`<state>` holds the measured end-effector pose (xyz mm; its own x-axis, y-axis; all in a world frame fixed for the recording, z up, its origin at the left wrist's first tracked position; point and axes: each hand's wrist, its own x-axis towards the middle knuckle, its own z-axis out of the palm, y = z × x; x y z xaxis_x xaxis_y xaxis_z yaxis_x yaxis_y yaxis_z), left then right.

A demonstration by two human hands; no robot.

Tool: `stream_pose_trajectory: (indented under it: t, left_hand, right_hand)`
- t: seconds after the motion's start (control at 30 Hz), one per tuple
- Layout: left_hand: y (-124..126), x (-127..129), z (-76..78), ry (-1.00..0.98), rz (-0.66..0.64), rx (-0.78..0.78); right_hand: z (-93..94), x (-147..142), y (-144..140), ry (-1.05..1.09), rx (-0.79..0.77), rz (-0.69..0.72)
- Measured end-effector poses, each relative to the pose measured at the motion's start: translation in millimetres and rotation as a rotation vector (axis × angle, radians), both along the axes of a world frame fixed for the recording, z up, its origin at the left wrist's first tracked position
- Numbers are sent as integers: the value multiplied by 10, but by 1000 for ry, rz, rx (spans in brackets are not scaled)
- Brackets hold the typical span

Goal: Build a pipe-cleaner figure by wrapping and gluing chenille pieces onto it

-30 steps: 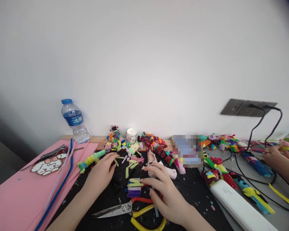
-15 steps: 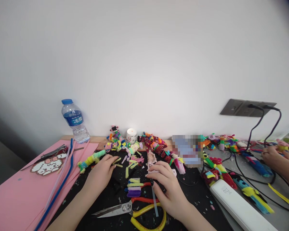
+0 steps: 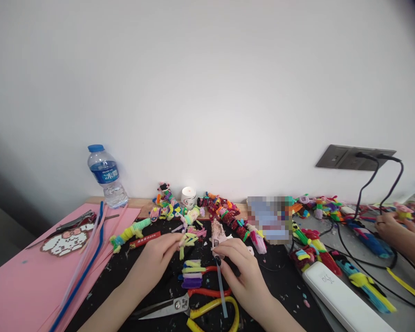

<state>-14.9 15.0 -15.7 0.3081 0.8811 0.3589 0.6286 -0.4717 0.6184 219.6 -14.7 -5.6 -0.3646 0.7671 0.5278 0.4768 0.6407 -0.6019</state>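
My right hand (image 3: 240, 267) grips a pink glue gun (image 3: 218, 235) at its handle, with the glue stick (image 3: 222, 291) running back toward me along a near-far axis, over the scissors (image 3: 190, 308). My left hand (image 3: 155, 259) pinches a small yellow pipe-cleaner piece (image 3: 181, 248) at the fingertips, just left of the gun's tip. The two hands are near each other, the left closer to the loose cut pieces (image 3: 192, 273) lying between them. I cannot make out the gun's nozzle or whether it touches the piece; my fingers hide much of the body. Another person's hand (image 3: 390, 227) is cut off at the right edge.
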Motion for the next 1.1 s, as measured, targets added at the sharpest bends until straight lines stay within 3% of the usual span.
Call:
stream_pose_trajectory:
  t: [0.13,0.33,0.5,0.67,0.87,1.1]
  left_hand:
    - [-145,142,14,-36,-163,-93]
    - [-264,301,155,-82,-287,-216]
    - [-289,353,217,-165,-264,-296]
    - [-286,360,200,-165,-236,-358]
    - [-268,339,136,-132,-209,-313]
    - [-240,276,103,-137,-218,-232]
  right_hand:
    - [-36,7,2,-37,-28,22]
    - [-101,-12,-45,-139,-46,116]
    - [-143,-37,-44,-195,-68,170]
    - [-120,-42,-39,-159,51,107]
    - [-61,-55,-58,-45,29,103]
    - [-30,-21,-26,87,13,-9]
